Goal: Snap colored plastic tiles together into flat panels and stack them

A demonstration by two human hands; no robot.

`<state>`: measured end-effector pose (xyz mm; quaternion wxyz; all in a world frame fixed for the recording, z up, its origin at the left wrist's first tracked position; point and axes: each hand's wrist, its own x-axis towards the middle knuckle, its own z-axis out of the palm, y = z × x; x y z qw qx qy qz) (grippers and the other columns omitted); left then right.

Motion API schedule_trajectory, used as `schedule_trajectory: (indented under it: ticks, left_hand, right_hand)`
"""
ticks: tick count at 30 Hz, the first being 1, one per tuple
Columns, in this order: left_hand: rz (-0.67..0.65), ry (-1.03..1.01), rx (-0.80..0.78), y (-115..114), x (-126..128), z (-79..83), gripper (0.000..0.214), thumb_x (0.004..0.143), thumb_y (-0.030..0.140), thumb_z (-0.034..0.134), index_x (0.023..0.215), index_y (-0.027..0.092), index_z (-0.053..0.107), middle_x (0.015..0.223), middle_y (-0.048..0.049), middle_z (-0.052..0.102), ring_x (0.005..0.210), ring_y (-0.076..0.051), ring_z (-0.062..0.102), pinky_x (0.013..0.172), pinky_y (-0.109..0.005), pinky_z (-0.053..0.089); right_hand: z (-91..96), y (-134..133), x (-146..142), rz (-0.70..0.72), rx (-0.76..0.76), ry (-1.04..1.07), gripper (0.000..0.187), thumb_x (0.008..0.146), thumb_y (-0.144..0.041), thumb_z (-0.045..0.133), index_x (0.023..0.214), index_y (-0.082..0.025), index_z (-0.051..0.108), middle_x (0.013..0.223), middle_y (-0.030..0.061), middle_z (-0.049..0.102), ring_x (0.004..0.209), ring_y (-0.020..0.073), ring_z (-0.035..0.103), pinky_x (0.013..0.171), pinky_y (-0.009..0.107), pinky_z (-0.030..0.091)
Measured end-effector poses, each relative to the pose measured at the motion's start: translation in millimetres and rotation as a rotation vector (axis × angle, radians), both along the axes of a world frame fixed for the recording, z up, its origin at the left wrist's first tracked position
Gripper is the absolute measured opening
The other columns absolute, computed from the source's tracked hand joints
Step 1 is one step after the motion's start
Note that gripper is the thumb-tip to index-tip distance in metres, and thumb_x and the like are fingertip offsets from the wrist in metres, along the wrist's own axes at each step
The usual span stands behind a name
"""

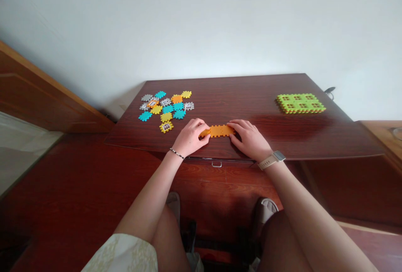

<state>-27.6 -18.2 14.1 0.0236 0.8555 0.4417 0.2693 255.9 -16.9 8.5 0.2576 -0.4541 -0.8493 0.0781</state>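
Note:
A short row of joined orange interlocking tiles [219,130] lies flat near the front edge of a dark wooden table [251,96]. My left hand [189,137] has its fingers curled on the row's left end. My right hand [249,139] presses curled fingers on the row's right end; a watch is on that wrist. The tile ends under the fingers are hidden.
A loose pile of several teal, yellow, orange and grey tiles [166,105] lies at the table's back left. A flat green tile panel [300,103] sits at the back right. A drawer handle [216,164] shows below the front edge. My knees are beneath.

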Motion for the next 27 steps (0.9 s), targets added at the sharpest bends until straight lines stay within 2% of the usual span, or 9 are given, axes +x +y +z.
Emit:
schedule_trajectory:
  ticks: [14,27]
  left_hand:
    - [-0.013,-0.036,-0.019,-0.6,-4.4,0.1,0.016,0.098,0.018,0.073,0.112,0.025,0.071,0.12,-0.0077,0.07,0.117,-0.028,0.068,0.107,-0.049,0.062]
    - [-0.022,-0.035,-0.031,-2.0,-4.7,1.0,0.015,0.099,0.019,0.072,0.112,0.025,0.07,0.12,-0.008,0.071,0.119,-0.028,0.068,0.108,-0.05,0.062]
  right_hand:
    - [-1.1,0.6,-0.6,-0.003,0.003,0.014,0.044,0.104,-0.031,0.059,0.147,-0.024,0.071,0.147,0.0159,0.071,0.134,0.0383,0.065,0.113,0.061,0.055]
    - [-2.3,0.5,-0.3,-0.012,0.006,0.017,0.043,0.104,-0.031,0.06,0.145,-0.024,0.072,0.147,0.015,0.071,0.135,0.0372,0.065,0.112,0.058,0.056]
